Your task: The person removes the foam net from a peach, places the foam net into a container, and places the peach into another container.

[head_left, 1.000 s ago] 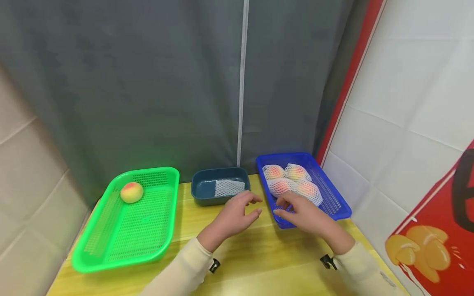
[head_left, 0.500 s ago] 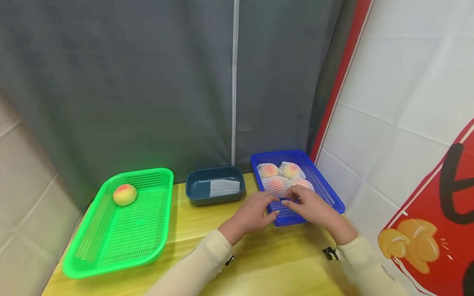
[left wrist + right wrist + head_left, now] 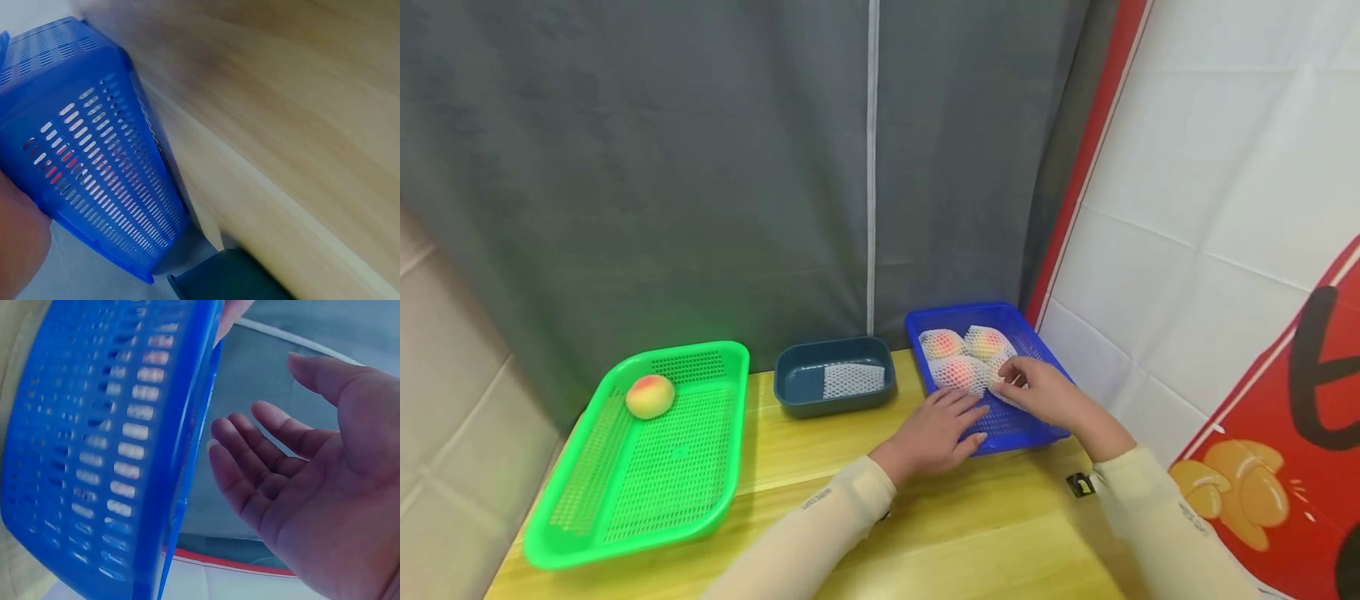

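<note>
Several peaches in white foam nets (image 3: 958,372) sit in a blue plastic basket (image 3: 1018,427) on the right. My left hand (image 3: 936,435) reaches over the basket's near left rim, fingers stretched out toward the front left peach. Over the front right netted peach is my right hand (image 3: 1051,393), partly covering it, with fingers and thumb loosely bent. The right wrist view shows that hand (image 3: 325,481) above the rim, nothing between thumb and fingers. Only an edge of the left hand (image 3: 22,237) appears in the left wrist view, beside the slotted basket wall (image 3: 94,144).
To the left, a green basket (image 3: 681,452) holds one bare peach (image 3: 651,397). Between the baskets stands a dark teal box (image 3: 835,408) with a flat white foam net (image 3: 853,380) in it. A grey curtain (image 3: 715,167) hangs behind the wooden table (image 3: 970,533); a white wall panel (image 3: 1210,167) borders the right.
Both hands have moved to the blue basket, the left one rightward onto its near rim, the right one forward over the front right peach. The head view has shifted slightly.
</note>
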### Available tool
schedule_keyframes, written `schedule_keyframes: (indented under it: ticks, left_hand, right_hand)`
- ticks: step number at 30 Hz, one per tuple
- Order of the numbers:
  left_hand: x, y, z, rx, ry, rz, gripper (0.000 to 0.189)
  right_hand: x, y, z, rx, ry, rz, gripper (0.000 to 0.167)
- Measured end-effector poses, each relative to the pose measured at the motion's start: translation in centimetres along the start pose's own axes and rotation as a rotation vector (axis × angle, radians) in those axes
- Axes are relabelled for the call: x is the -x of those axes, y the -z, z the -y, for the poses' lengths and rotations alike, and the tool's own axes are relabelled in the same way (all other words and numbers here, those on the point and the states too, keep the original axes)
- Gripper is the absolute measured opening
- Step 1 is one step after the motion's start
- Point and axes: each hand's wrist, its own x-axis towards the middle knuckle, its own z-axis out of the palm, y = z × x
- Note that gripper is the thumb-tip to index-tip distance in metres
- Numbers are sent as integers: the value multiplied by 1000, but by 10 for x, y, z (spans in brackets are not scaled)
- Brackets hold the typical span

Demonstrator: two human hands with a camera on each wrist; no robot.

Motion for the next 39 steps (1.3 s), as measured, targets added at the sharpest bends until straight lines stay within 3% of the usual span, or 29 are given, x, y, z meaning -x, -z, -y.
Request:
schedule_keyframes:
  ticks: [6, 12, 16, 21, 26, 31, 39]
  left_hand:
    - [1, -1, 0, -5, -3, -8, 60]
    - [1, -1, -1, 2, 0, -5, 58]
    - [0, -3, -1, 12, 6, -6, 57]
    - [-1, -5, -1, 11, 14, -14, 57]
    - [-1, -5, -1, 6, 13, -16, 56]
    - [-2, -5, -2, 11, 14, -15, 54]
    - [-2, -6, -3, 15, 21, -24, 53]
  right_hand:
    - [-20, 0, -16, 90, -12, 11, 38]
    - [-44, 2, -22, 292, -17, 36, 64]
    - [-63, 3, -20, 410, -131, 157, 83]
    - [-81, 1, -18, 435, -310, 321, 101]
    - [-91, -4, -17, 420, -399, 394, 86]
    - [-96, -7, -17, 445, -428, 431, 68]
    - [-101, -12, -23, 438, -444, 459, 65]
